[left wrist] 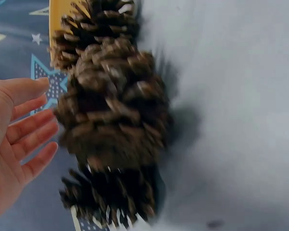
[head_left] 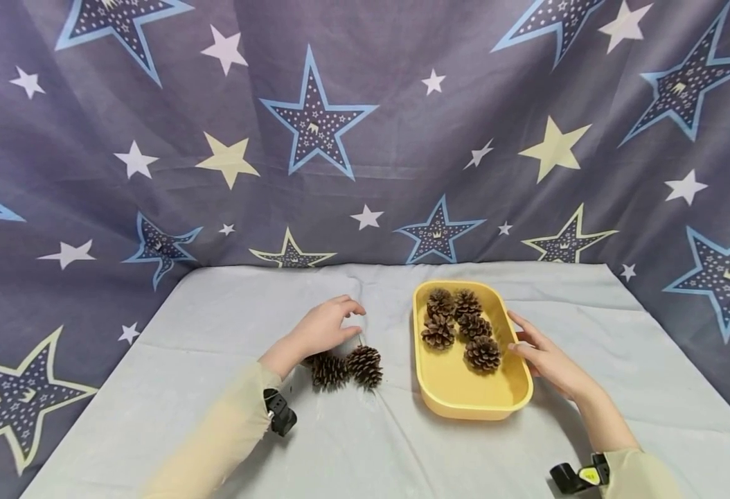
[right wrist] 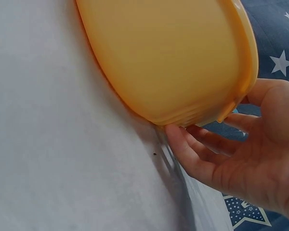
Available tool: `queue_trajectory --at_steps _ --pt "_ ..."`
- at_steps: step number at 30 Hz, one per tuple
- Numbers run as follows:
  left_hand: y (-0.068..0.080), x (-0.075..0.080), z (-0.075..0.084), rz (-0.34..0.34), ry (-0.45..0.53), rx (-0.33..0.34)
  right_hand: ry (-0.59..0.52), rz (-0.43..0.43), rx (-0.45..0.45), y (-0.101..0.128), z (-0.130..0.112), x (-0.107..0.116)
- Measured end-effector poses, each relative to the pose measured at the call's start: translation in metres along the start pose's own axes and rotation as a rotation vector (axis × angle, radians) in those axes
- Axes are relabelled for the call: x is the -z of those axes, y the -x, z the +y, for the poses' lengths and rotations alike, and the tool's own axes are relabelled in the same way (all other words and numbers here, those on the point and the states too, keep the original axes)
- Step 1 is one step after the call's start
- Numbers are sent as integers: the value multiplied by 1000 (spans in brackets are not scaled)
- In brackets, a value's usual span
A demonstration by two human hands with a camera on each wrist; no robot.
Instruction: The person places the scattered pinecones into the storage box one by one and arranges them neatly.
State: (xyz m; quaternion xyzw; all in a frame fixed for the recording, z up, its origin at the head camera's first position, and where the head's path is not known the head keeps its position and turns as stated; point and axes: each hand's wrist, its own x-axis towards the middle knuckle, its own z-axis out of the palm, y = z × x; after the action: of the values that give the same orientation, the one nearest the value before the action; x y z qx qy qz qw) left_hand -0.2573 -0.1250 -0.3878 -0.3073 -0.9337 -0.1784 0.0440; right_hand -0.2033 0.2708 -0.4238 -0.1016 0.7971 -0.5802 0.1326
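Two brown pine cones (head_left: 348, 367) lie side by side on the pale cloth, left of a yellow tray (head_left: 465, 407). My left hand (head_left: 330, 324) hovers just beyond them, fingers relaxed and holding nothing. In the left wrist view the pine cones (left wrist: 115, 110) fill the middle, blurred, with the left hand (left wrist: 19, 139) spread beside them. Several more pine cones (head_left: 461, 326) lie in the tray's far half. My right hand (head_left: 542, 355) holds the tray's right side. In the right wrist view the right hand (right wrist: 231, 161) has its fingers under the wall of the yellow tray (right wrist: 168, 57), thumb up at the rim.
A grey-white cloth (head_left: 215, 326) covers the table. A dark blue curtain with stars (head_left: 365, 138) hangs behind it and down both sides. Black wrist straps (head_left: 280, 412) show on both sleeves. The tray's near half holds nothing.
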Motion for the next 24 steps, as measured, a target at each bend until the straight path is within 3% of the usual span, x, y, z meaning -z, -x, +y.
queue_trajectory --at_steps 9,17,24 --pt "22 3 -28 -10 2 40 5 6 0 0 0 0" --pt "36 9 -38 0 26 49 3 2 5 0 0 1" --pt "49 10 -46 20 109 96 3 14 1 0 1 0"
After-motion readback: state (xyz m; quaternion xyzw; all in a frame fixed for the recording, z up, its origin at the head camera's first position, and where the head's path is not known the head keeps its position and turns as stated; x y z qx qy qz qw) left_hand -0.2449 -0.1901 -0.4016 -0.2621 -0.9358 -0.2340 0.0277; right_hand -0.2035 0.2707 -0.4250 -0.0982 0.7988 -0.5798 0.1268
